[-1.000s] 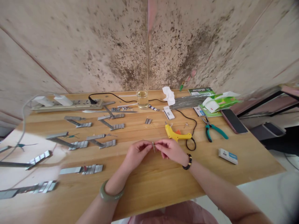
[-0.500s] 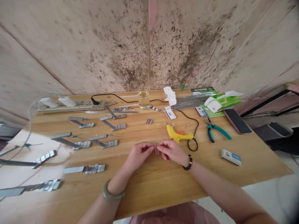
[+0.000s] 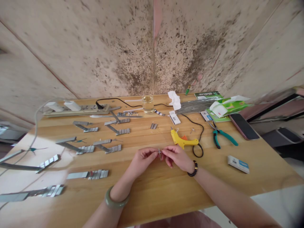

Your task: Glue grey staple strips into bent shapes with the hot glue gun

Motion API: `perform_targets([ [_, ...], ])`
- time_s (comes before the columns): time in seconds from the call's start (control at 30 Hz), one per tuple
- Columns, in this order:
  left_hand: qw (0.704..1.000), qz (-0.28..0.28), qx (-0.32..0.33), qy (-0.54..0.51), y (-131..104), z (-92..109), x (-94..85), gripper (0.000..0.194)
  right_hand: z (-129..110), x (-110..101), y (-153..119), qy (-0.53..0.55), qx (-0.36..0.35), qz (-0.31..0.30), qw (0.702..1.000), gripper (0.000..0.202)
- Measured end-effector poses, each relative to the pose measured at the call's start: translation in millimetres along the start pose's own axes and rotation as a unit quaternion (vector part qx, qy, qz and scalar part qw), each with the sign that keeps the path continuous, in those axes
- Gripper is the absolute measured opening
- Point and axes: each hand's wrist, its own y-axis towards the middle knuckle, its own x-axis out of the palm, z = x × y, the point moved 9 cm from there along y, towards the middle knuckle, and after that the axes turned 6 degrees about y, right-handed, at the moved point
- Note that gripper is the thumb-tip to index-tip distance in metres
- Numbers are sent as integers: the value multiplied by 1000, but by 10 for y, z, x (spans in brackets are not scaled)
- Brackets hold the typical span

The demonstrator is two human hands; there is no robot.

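Between my fingertips is a small thin grey strip (image 3: 160, 155), too small to make out exactly. My left hand (image 3: 145, 160) pinches it from the left, with a green bangle on that wrist. From the other side my right hand (image 3: 177, 156), above a black bead bracelet, closes thumb and finger on the same piece. Just beyond the right hand lies a yellow glue gun (image 3: 184, 140) with its black cable. A few short grey strips (image 3: 154, 126) rest on the wood farther back.
Several folded grey strip assemblies (image 3: 85, 149) spread over the left of the table (image 3: 152, 199). A power strip (image 3: 78, 110), a glass of liquid (image 3: 148, 104) and a wire bundle (image 3: 197, 106) line the wall. Teal pliers (image 3: 225, 136), a phone (image 3: 244, 126) and a small box (image 3: 238, 164) lie right.
The view has shifted slightly, so everything sits a little lower and farther right. Both hands keep their pinch on the small strip, which now looks a bit more tilted.
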Motion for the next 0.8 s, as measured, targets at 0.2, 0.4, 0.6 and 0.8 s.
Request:
perform_targets([
  [0.2,999,5,-19,-50,1,-81,-2,23,-6,-28,11,22,0,14,1000,34],
  [0.4,994,3,-41,-103,-5,-93,4,24,-44,20,7,32,-12,-7,999,35],
  [0.6,992,4,-52,-115,2,-105,15,25,-32,-4,14,10,-23,2,1000,38],
  [0.8,995,-12,-36,-94,-2,-51,36,24,-52,19,-8,-50,-52,0,997,37],
])
